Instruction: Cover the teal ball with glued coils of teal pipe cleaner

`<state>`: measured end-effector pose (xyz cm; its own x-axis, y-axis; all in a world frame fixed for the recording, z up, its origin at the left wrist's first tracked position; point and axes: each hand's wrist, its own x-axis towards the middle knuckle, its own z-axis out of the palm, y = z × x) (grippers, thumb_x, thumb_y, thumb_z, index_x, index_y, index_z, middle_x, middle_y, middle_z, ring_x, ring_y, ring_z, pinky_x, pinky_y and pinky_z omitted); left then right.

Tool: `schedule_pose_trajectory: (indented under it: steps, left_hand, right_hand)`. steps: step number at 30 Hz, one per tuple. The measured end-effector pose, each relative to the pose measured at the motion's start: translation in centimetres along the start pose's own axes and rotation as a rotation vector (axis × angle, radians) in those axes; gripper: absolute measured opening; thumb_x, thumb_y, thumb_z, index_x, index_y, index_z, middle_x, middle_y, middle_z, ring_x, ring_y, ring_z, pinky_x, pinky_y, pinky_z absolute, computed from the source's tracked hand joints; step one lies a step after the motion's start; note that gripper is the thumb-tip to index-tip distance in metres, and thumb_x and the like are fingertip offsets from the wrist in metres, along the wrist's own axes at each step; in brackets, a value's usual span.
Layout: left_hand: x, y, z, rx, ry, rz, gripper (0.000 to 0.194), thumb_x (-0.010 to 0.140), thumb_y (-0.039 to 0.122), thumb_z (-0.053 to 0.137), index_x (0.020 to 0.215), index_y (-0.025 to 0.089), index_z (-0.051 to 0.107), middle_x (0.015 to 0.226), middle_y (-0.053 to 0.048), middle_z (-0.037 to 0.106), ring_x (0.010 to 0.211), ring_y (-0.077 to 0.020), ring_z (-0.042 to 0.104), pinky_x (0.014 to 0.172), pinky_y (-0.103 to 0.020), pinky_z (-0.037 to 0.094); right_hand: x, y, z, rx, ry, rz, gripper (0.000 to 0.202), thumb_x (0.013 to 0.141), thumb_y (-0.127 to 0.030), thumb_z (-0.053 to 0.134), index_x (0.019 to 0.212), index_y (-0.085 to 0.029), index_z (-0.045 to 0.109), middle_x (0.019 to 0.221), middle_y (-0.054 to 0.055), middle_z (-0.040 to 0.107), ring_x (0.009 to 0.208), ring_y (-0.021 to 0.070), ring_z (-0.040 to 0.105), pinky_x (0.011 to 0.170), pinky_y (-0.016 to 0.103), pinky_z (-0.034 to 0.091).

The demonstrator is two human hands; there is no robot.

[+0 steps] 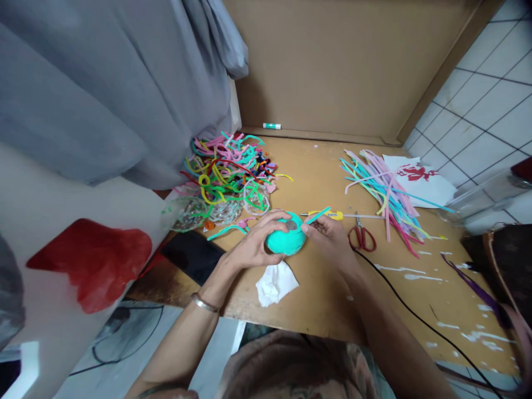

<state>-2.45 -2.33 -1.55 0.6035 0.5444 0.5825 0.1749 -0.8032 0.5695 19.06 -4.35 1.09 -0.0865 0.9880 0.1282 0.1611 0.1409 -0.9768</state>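
Ball [286, 242], turquoise, was held over the desk [320, 299], roughly midway between near and far edges; contact with the desktop couldn't be told. It was cupped by the left hand [257, 238], spread to ball width, fingers over the top, thumb low on the near side. A turquoise strip [319, 215] was pinched by the right hand [330, 238], thumb and fingertips narrow, right beside the ball. Whether strip and ball were joined couldn't be told.

Risks, judged only: the strip could be pulled crooked or loose if tugged too hard. The ball could be rolled out of line if the left grip was eased, being round; the surface could be dented if it was squeezed. The yellow tool [334, 215], just beyond toward the far edge, could be knocked if the right hand was swung outward; same for the scissors [363, 239]. The tissue [276, 285], toward the near edge, could be caught underneath if the ball was lowered.

Direction: no long axis could be read on the ball; its grey patch [291, 225] was turned upward. The strip's long axis was slanted, free end aimed toward the far right corner.
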Motion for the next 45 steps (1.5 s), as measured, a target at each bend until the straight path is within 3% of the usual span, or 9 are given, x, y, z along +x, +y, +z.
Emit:
schedule_pose_trajectory:
  steps: [8,18,30,39,45]
  left_hand:
    - [0.08,0.24,-0.05,0.01,-0.01,0.001,0.051,0.074,0.022,0.076,0.118,0.024,0.049,0.137,-0.015,0.05,0.134,-0.0326,0.046,0.112,-0.058,0.038]
    - [-0.08,0.2,0.03,0.017,-0.006,-0.01,0.051,0.075,0.025,0.076,0.118,0.025,0.048,0.139,-0.016,0.051,0.134,-0.0335,0.049,0.111,-0.06,0.039]
    - [-0.02,0.35,-0.12,-0.006,-0.022,-0.026,0.046,0.076,0.025,0.075,0.115,0.023,0.05,0.139,-0.016,0.05,0.135,-0.0337,0.047,0.113,-0.062,0.036]
    - [-0.4,0.36,0.07,-0.011,-0.001,-0.058,0.05,0.074,0.024,0.076,0.117,0.024,0.05,0.143,-0.016,0.044,0.135,-0.0337,0.047,0.109,-0.055,0.042]
    - [-0.17,0.5,0.0,0.003,0.004,-0.041,0.048,0.074,0.028,0.075,0.115,0.024,0.051,0.14,-0.016,0.051,0.135,-0.035,0.047,0.112,-0.06,0.037]
  right_hand:
    - [-0.16,0.75,0.3,-0.136,0.0,-0.065,0.022,0.085,-0.042,0.057,0.086,-0.02,0.06,0.076,0.0,0.062,0.071,0.0155,0.057,0.067,0.028,0.044]
    - [-0.36,0.34,0.48,-0.269,0.023,-0.103,0.018,0.086,-0.038,0.054,0.08,-0.021,0.057,0.073,0.0,0.061,0.069,0.0155,0.054,0.065,0.028,0.042]
    - [-0.41,0.4,0.74,-0.271,0.045,-0.113,0.02,0.085,-0.039,0.054,0.079,-0.021,0.057,0.072,0.0,0.059,0.067,0.015,0.053,0.063,0.027,0.04]
    - [-0.53,0.07,0.7,-0.27,0.052,-0.119,0.018,0.084,-0.038,0.055,0.079,-0.021,0.058,0.073,0.0,0.06,0.068,0.0155,0.054,0.064,0.028,0.041]
    - [-0.52,0.2,0.71,-0.261,0.045,-0.121,0.018,0.085,-0.038,0.055,0.079,-0.021,0.059,0.071,0.0,0.059,0.068,0.0155,0.053,0.064,0.028,0.041]
